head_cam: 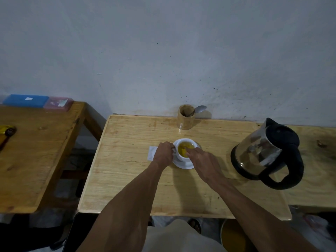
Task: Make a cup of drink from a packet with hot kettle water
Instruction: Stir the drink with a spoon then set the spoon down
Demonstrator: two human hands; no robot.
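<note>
A white cup (183, 142) full of yellow drink (184, 149) stands on a white saucer (181, 164) in the middle of the light wooden table (127, 171). My left hand (163, 153) grips the cup's left side, at the handle. My right hand (203, 160) reaches over the cup with its fingertips at the liquid, closed on something thin that dips into the drink; I cannot make out what it is. A white packet (151, 152) lies flat on the table, partly under my left hand. The steel kettle (261, 151) with a black handle stands to the right.
A wooden holder (185, 118) with a spoon (199, 109) in it stands at the wall behind the cup. A darker table (36, 151) on the left carries a blue box (25, 100), a pink box (58, 103) and a yellow toy car (7, 130).
</note>
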